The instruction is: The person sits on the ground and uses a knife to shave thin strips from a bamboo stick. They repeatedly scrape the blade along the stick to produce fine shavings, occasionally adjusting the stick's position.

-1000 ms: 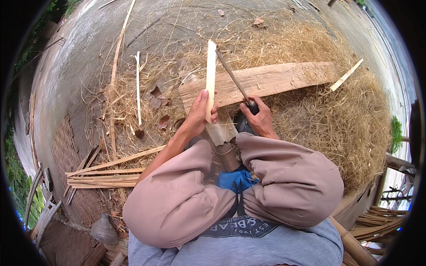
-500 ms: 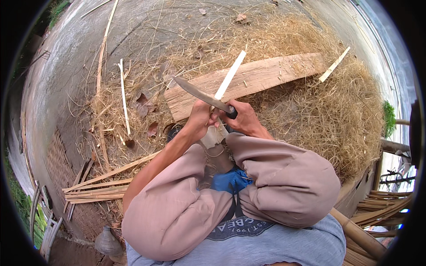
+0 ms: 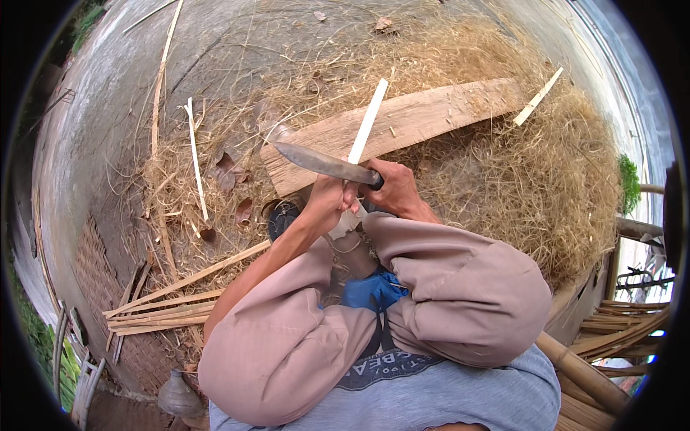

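Note:
My right hand (image 3: 395, 189) is closed round the dark handle of a large knife (image 3: 322, 164). Its long blade points left, crossing over a pale strip of split wood or bamboo (image 3: 369, 118). The near end of that strip is in my closed left hand (image 3: 330, 197), whose fingers sit just below the blade. From there the strip extends away from me, over a thick wooden board (image 3: 445, 109). Where exactly the edge meets the strip is hard to make out. Both hands are between my knees.
Curly shavings (image 3: 525, 194) cover the ground around the board. One loose strip (image 3: 539, 97) lies past its right end, another (image 3: 196, 161) to the left. A bundle of strips (image 3: 165, 316) rests by my left knee, near a woven mat (image 3: 100, 266). Bamboo poles (image 3: 582, 373) stand at lower right.
The knife has turned so that its tip is lower and nearer to me, and the blade lies more crosswise. Both hands keep their grips; the strip has barely shifted.

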Motion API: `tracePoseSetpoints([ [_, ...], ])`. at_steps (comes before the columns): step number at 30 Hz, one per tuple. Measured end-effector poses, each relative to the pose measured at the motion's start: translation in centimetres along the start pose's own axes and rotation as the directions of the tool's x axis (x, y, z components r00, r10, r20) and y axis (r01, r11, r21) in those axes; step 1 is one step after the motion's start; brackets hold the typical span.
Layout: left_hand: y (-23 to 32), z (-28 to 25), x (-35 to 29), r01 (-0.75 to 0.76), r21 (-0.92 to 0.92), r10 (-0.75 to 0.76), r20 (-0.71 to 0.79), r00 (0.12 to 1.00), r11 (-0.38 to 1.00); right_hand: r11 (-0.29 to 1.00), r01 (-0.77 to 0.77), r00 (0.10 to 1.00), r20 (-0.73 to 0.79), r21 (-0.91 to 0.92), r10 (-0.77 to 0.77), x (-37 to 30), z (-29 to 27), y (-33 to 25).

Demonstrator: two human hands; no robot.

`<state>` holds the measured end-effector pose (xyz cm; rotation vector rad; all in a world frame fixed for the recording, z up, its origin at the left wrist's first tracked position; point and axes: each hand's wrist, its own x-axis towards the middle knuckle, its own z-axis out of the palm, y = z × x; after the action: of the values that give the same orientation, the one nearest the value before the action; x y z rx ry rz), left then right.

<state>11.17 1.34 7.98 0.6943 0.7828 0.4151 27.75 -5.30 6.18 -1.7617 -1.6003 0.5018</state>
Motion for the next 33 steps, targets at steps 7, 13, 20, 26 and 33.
tracePoseSetpoints([
  [7,-0.4,-0.1,0.0,0.022,-0.189,-0.026,-0.023,0.999,0.982,0.988,0.036,0.998,-0.045,-0.149,-0.043,0.4,0.0,0.4],
  [13,-0.7,0.1,0.5,0.017,-0.311,0.000,0.053,0.999,0.950,0.978,0.068,0.993,-0.077,-0.198,-0.085,0.6,-0.4,1.0],
  [20,0.1,0.5,-0.5,0.037,-0.314,-0.012,0.082,0.997,0.949,0.964,-0.129,0.988,-0.109,-0.234,0.106,1.3,-1.1,3.8],
  [26,0.0,-0.3,-2.5,0.041,-0.070,-0.032,0.125,0.992,0.997,0.885,-0.465,0.857,-0.265,-0.026,0.443,1.7,-6.4,9.9],
  [33,-0.8,-0.1,-1.4,-0.071,0.109,0.066,0.055,0.996,0.991,0.937,-0.349,0.937,0.024,0.006,0.348,0.2,-3.6,3.7],
])
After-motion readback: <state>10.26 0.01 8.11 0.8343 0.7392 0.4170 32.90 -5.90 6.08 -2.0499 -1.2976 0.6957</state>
